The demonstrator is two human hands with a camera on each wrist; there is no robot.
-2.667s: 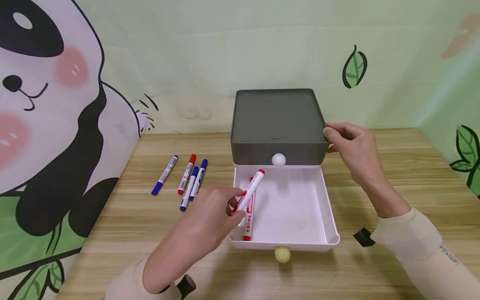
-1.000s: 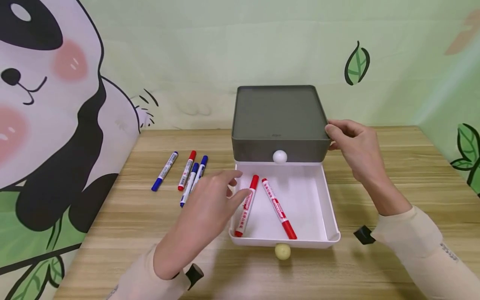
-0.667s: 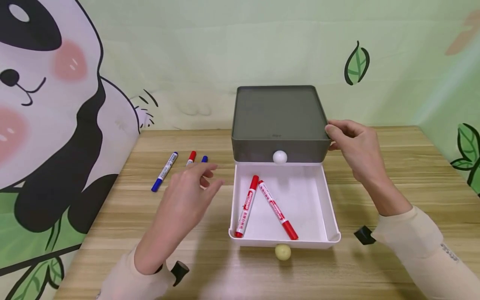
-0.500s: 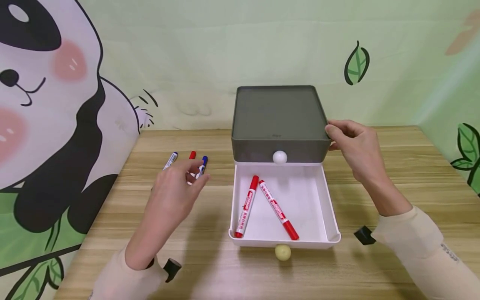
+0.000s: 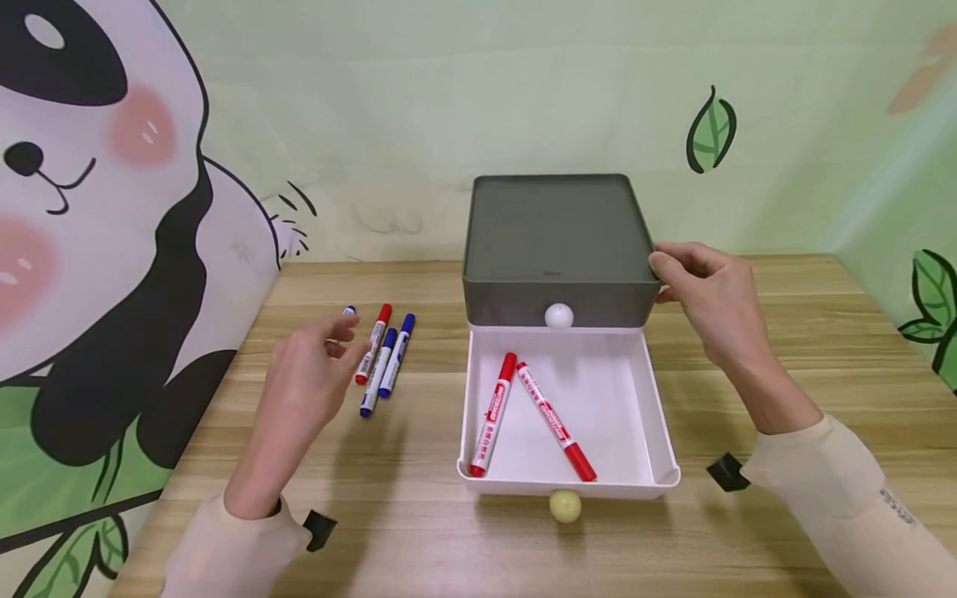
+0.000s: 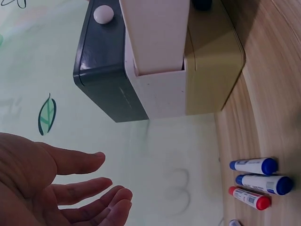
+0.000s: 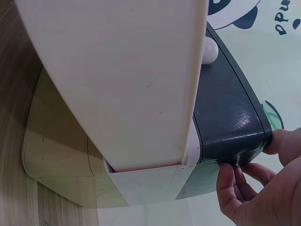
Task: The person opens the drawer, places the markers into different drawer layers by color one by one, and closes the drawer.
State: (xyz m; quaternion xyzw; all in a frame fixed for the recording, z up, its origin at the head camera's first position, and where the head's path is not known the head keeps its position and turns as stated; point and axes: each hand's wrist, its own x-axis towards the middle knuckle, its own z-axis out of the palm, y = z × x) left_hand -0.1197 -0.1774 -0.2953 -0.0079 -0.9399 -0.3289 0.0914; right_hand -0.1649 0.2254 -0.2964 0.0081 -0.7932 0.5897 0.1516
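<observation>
Over the left of the table my left hand (image 5: 302,378) hovers with loosely bent fingers and nothing in them. It covers most of one blue marker (image 5: 350,310), whose end peeks out. Just right of its fingertips lie a red marker (image 5: 377,328) and two blue-capped markers (image 5: 378,374) (image 5: 396,357). My right hand (image 5: 710,299) grips the right front corner of the drawer box (image 5: 561,224), thumb on the top edge, fingers below, as the right wrist view confirms. The white drawer (image 5: 624,399) is pulled out, holding two red markers (image 5: 493,415) (image 5: 555,419).
A white knob (image 5: 559,316) sits on the dark upper drawer and a yellowish knob (image 5: 565,506) on the white drawer's front. In the left wrist view a tan bottom tier (image 6: 214,70) shows beneath. A printed panda backdrop (image 5: 359,108) stands behind the wooden table (image 5: 419,531).
My left hand has let go of a red marker, which now lies slanted in the drawer beside the other. The hand has moved left over the table markers. The right hand stays put.
</observation>
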